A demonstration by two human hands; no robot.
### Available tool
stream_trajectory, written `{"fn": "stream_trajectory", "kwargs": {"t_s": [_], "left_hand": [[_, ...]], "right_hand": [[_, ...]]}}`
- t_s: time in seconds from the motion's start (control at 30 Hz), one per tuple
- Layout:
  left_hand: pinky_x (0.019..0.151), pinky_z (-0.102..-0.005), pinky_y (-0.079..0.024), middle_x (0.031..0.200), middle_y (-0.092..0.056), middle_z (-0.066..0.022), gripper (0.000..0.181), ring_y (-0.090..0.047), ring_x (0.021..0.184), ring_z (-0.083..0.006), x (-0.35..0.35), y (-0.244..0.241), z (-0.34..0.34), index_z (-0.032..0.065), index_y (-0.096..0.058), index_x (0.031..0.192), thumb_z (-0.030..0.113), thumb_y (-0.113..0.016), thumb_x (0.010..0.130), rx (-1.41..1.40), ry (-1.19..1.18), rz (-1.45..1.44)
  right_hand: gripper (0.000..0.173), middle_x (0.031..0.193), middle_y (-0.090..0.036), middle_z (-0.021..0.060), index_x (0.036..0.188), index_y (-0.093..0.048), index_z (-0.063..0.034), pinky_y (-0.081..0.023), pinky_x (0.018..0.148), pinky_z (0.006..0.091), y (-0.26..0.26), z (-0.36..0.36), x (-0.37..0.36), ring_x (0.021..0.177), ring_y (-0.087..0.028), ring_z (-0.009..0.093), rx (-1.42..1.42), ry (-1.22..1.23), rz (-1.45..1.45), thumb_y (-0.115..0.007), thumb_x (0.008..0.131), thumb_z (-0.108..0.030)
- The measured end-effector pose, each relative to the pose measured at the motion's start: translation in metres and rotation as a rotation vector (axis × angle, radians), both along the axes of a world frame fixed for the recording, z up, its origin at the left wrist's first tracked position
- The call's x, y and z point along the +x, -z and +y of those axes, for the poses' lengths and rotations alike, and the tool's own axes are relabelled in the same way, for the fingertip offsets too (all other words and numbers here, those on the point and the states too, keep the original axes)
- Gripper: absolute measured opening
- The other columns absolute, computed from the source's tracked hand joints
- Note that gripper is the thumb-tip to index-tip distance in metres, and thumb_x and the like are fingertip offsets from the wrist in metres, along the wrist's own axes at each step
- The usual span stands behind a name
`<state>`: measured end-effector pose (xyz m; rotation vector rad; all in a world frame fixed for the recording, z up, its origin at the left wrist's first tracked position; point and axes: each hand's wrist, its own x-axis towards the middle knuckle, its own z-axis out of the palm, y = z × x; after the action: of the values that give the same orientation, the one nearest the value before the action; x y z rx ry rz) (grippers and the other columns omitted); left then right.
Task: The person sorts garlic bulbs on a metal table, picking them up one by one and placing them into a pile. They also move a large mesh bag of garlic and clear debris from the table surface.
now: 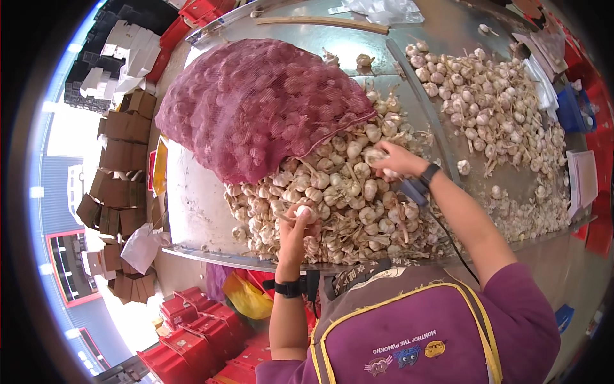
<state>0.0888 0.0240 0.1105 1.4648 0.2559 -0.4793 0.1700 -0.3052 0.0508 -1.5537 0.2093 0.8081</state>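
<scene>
My left hand grips a pale garlic bulb, thumb pressed on top, near the table's front edge. Farther up and to the right, my right hand is closed around a garlic bulb, and another bulb shows under its fingers. Both hands are over a heap of garlic bulbs with dry stems and roots. The heap spreads from the mouth of a large purple mesh sack, which lies on its side, full of bulbs. Each wrist wears a black strap; a dark device hangs by the right one.
A metal strip divides the metal table. Beyond it lie a second garlic heap and loose skins. A blue basket stands at right. Red crates and cardboard boxes are stacked to the left. A cable trails from the right wrist.
</scene>
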Motion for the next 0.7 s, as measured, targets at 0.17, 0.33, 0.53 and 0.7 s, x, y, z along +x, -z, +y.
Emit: {"fn": "stream_trajectory", "kwargs": {"t_s": [0.17,0.33,0.53,0.7], "left_hand": [[0.064,-0.0219,-0.047,0.087,-0.061,-0.0028,0.033,-0.059,0.074,-0.0092,-0.003,-0.024,-0.038,0.0025,-0.055,0.12,0.017,-0.065,0.092,0.216,0.073,-0.299],[0.087,-0.0386,-0.051,0.113,-0.059,-0.0162,0.052,-0.06,0.106,-0.0282,-0.004,-0.04,-0.104,0.0063,-0.051,0.128,0.02,-0.073,0.083,0.535,0.541,-0.951],[0.095,-0.042,-0.047,0.121,-0.056,-0.018,0.055,-0.055,0.114,-0.0336,0.009,-0.054,-0.092,0.0079,-0.051,0.131,0.017,-0.073,0.081,0.48,0.647,-0.736],[0.079,-0.0428,-0.052,0.104,-0.061,-0.0163,0.043,-0.062,0.094,-0.0347,0.051,-0.016,-0.041,0.0113,-0.057,0.122,0.022,-0.068,0.082,0.813,0.41,-0.624]], "right_hand": [[0.047,0.108,-0.063,0.0201,0.135,-0.033,-0.007,-0.058,0.053,0.0295,-0.026,-0.001,-0.067,0.071,-0.069,0.023,0.625,0.282,0.157,-0.052,0.093,-0.01],[0.041,0.109,-0.063,0.0214,0.13,-0.043,-0.0012,-0.061,0.057,0.0277,-0.009,0.032,-0.122,0.082,-0.07,0.026,1.2,0.472,0.422,-0.054,0.095,-0.021],[0.046,0.113,-0.055,0.0185,0.129,-0.048,-0.0097,-0.062,0.065,0.0253,-0.012,-0.012,-0.108,0.101,-0.061,0.027,1.295,0.619,0.265,-0.064,0.09,-0.026],[0.101,0.149,-0.03,0.0257,0.149,-0.018,-0.0104,-0.052,0.097,0.0498,-0.065,-0.109,-0.06,0.129,-0.045,0.039,1.979,0.956,-0.153,-0.068,0.078,-0.06]]}}
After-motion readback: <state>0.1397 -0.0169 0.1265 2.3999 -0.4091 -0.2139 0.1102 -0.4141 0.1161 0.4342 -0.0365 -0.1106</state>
